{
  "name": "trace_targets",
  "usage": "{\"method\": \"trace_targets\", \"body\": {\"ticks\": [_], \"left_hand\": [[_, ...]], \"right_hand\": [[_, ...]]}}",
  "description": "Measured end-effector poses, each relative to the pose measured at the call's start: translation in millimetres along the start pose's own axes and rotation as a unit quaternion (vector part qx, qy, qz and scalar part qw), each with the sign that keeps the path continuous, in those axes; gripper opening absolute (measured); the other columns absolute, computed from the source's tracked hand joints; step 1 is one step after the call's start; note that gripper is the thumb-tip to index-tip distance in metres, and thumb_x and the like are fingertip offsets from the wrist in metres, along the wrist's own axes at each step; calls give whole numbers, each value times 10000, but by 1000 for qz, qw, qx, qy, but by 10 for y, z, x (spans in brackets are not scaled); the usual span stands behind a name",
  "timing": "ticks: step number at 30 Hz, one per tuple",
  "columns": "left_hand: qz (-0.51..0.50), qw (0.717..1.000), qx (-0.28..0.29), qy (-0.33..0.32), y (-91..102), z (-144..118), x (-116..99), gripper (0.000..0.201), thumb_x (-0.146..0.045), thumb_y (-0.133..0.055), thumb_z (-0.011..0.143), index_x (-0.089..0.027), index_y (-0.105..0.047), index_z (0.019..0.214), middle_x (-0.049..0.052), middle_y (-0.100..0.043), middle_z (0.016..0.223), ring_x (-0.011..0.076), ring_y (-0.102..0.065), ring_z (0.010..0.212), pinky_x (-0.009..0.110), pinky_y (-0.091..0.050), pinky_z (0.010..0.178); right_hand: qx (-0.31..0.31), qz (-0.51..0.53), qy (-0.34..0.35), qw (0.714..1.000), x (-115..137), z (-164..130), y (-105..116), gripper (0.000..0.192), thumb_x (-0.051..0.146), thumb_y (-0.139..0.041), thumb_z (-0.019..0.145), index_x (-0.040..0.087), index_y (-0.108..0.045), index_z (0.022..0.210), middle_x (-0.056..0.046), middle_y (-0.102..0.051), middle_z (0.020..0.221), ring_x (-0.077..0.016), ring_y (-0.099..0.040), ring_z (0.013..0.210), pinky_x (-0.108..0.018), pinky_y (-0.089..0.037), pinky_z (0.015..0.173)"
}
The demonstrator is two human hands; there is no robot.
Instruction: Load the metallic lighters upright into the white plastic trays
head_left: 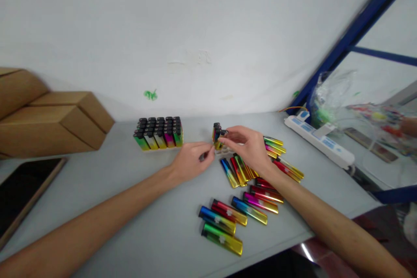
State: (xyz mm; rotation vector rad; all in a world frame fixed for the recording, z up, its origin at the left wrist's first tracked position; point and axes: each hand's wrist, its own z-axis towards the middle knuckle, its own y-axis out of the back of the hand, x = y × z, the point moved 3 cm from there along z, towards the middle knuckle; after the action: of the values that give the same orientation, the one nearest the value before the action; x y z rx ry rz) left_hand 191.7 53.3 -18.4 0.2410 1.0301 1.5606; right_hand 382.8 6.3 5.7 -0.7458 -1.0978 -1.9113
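A small white holder tray (223, 153) sits on the table, with a few lighters (215, 132) upright at its left end. My left hand (194, 159) pinches the tray's left edge between thumb and fingers. Over the tray, my right hand (249, 145) grips a black-topped lighter (223, 134) that stands roughly upright; its lower part is partly hidden. Loose metallic lighters (230, 173) in blue, red, green and gold lie beside and under my right wrist. Nearer the front edge lie more, among them a green one (222, 239) and a purple one (260, 203).
A full block of upright lighters (158, 134) stands by the wall at left. Cardboard boxes (48, 126) and a dark flat-screened device (26, 186) are farther left. At right are a white power strip (319, 141), a plastic bag (329, 95) and a blue frame (352, 34).
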Motion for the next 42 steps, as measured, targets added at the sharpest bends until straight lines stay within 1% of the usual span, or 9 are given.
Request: {"method": "trace_targets", "body": {"ticks": [5, 14, 18, 21, 24, 28, 32, 38, 42], "left_hand": [[4, 1000, -21, -13, 14, -11, -33, 305, -181, -511, 994, -174, -667, 731, 22, -710, 685, 128, -651, 619, 233, -514, 651], [-18, 989, -15, -143, 27, -46, -161, 179, -147, -567, 939, -183, -665, 794, 65, -791, 856, 183, -759, 777, 295, -625, 757], [-7, 987, 0, -161, 15, -50, -169, 179, -144, -561, 942, -182, -666, 803, 67, -796, 865, 191, -766, 786, 314, -635, 767], [2, 990, -2, -139, 17, -44, -153, 208, -127, -544, 956, -185, -646, 784, 50, -769, 797, 174, -737, 733, 296, -606, 733], [20, 997, -24, -75, 29, -28, -99, 227, -136, -534, 974, -191, -611, 767, 35, -719, 748, 162, -686, 691, 289, -562, 698], [18, 998, -57, 9, 41, 6, 0, 106, -166, -588, 967, -193, -590, 865, 6, -652, 783, 156, -649, 718, 279, -528, 707], [-19, 998, -64, 22, 44, 27, 71, 197, -233, -651, 975, -197, -567, 800, -5, -635, 777, 147, -632, 708, 261, -505, 683], [-50, 993, -72, 74, 91, 12, 117, 249, -352, -713, 960, -185, -655, 784, -13, -710, 725, 145, -666, 654, 250, -498, 643], [-48, 993, -62, 84, 98, 9, 107, 312, -430, -687, 970, -185, -690, 777, -2, -741, 734, 155, -686, 665, 260, -524, 672]], "right_hand": [[-10, -23, 10, 1000, -83, 17, 17, 358, 497, -826, 837, 192, -772, 1017, -59, -808, 882, -222, -782, 783, -358, -663, 757], [102, -61, 40, 992, -37, 75, 69, 254, 399, -796, 888, 197, -795, 1043, -52, -829, 940, -226, -796, 827, -352, -660, 800], [124, -54, 28, 990, 11, 95, 77, 227, 350, -789, 893, 179, -788, 1042, -56, -831, 941, -220, -797, 835, -348, -659, 817], [134, -46, 13, 990, 20, 103, 58, 208, 354, -778, 900, 176, -773, 1007, -53, -829, 923, -211, -794, 821, -339, -657, 802], [135, -42, 7, 990, -7, 99, 31, 214, 379, -773, 901, 182, -750, 984, -51, -825, 910, -200, -790, 808, -331, -654, 792], [134, -21, 5, 991, -53, 81, 13, 294, 434, -769, 899, 196, -695, 1055, -43, -819, 912, -187, -787, 808, -326, -652, 791], [161, -68, 18, 985, -38, 106, 92, 348, 490, -753, 907, 192, -680, 1070, -42, -808, 864, -179, -770, 774, -311, -620, 769], [247, -190, 66, 948, -41, 199, 335, 345, 513, -673, 972, 172, -722, 961, -29, -756, 766, -153, -693, 675, -269, -505, 671], [298, -222, 111, 922, -99, 199, 352, 325, 484, -711, 952, 164, -745, 998, -78, -758, 931, -199, -691, 825, -312, -512, 779]]}}
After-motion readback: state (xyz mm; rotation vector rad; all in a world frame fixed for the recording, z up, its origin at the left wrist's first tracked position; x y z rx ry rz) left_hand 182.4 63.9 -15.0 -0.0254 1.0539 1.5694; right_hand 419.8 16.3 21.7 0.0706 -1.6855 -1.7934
